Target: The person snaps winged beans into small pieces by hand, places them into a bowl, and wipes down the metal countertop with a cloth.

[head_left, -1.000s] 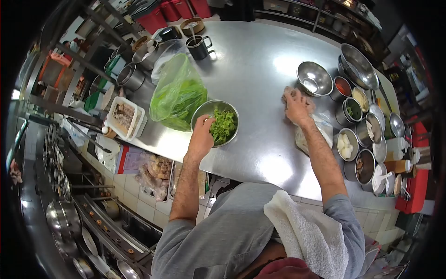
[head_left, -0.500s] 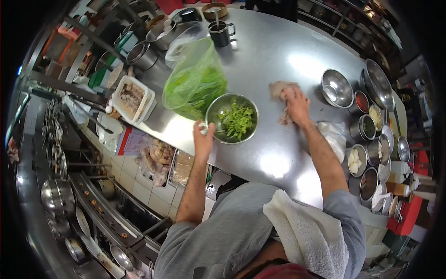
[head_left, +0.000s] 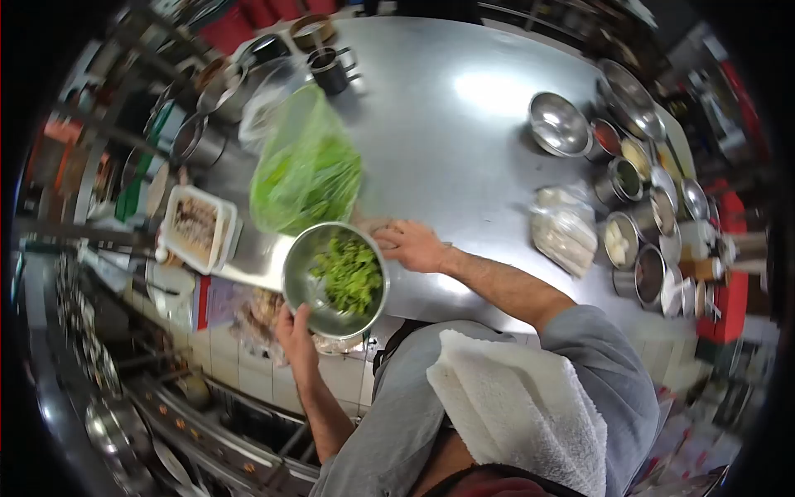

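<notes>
A steel mixing bowl (head_left: 295, 286) with chopped leafy greens (head_left: 348, 277) in it is held up by my left hand (head_left: 300, 344) at its lower left rim, over the table's near edge. The thumb lies along the rim and the other fingers are mostly hidden beneath. Just right of the bowl, my right hand (head_left: 411, 244) presses down on a pinkish-beige cloth (head_left: 364, 220), most of which is hidden by the hand and bowl. Right behind the bowl stands a green plastic bag (head_left: 302, 178) of leafy greens.
On the steel table (head_left: 439, 124), an empty steel bowl (head_left: 561, 124), a clear bag of something pale (head_left: 565, 230) and several ingredient containers stand at right. A white tub (head_left: 196, 225) is at left. A dark mug (head_left: 330, 73) stands farther back. A stove (head_left: 207, 439) is lower left.
My left hand has taken hold of the bowl and drawn it toward me, off the table. My right hand has swept the cloth leftward across the table to beside the bowl.
</notes>
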A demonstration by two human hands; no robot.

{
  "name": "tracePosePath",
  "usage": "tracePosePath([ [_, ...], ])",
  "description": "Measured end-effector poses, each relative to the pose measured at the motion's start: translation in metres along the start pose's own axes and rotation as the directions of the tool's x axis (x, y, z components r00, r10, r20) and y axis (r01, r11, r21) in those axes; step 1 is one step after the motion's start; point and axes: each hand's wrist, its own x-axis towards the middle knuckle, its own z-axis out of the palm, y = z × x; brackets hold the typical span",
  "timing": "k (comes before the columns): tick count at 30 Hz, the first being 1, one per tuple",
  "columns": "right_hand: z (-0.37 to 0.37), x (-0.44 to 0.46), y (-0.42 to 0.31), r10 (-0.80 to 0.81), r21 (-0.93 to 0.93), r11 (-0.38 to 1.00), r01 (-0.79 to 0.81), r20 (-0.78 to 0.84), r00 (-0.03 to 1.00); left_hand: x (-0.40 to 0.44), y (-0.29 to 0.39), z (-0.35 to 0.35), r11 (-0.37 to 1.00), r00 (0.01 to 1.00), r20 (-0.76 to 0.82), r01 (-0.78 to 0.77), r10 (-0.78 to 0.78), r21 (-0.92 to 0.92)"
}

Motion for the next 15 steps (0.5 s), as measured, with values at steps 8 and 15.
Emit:
tracePosePath([
  [8,-0.111,-0.025,0.113,0.761,-0.39,0.51,-0.766,-0.21,0.614,0.022,0.006,0.012,0.999,0.988,0.156,-0.014,0.006,0.049],
  [15,-0.098,-0.086,0.101,0.898,-0.449,-0.016,-0.893,-0.399,0.184,0.022,0.005,0.037,0.987,0.943,0.324,0.025,-0.075,0.156],
])
